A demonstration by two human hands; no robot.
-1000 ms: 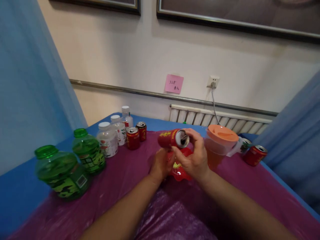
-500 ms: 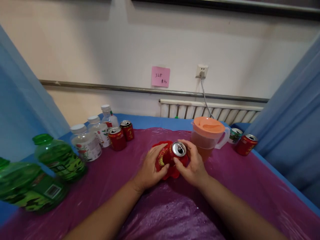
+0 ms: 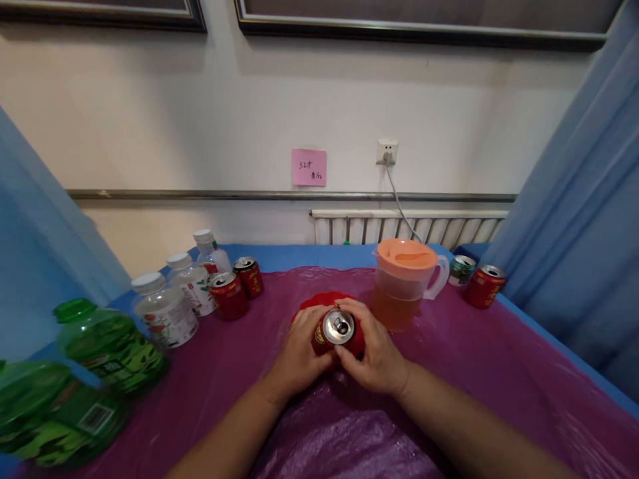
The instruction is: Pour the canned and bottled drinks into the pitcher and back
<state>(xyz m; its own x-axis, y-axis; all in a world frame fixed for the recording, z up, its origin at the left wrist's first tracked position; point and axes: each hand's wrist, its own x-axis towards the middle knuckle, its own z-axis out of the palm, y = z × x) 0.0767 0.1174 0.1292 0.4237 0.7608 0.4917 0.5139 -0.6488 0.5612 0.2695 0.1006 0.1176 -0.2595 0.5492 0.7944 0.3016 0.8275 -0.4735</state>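
Note:
A red drink can [image 3: 338, 327] with an opened silver top stands between my hands in the middle of the table. My left hand [image 3: 303, 346] wraps its left side, and my right hand [image 3: 372, 347] grips it from the right, the thumbs near each other in front. Most of the can's wall is hidden by the fingers. Behind it shows part of a flat red piece with a wavy edge [image 3: 327, 297]. To the right stands a clear pitcher [image 3: 397, 309] with an orange lid and amber liquid inside.
Along the left are green bottles [image 3: 117, 349], several clear bottles with white caps [image 3: 167, 316] and two red cans [image 3: 228, 296]. At the right back, a green can [image 3: 461, 271] stands beside a red can [image 3: 485, 287]. Purple plastic sheeting [image 3: 449, 386] covers the blue table. Blue curtains [image 3: 564, 219] hang at both sides.
The can is now closer to me and more upright, with both hands still round it. More of the red piece shows behind. The view has tilted upward.

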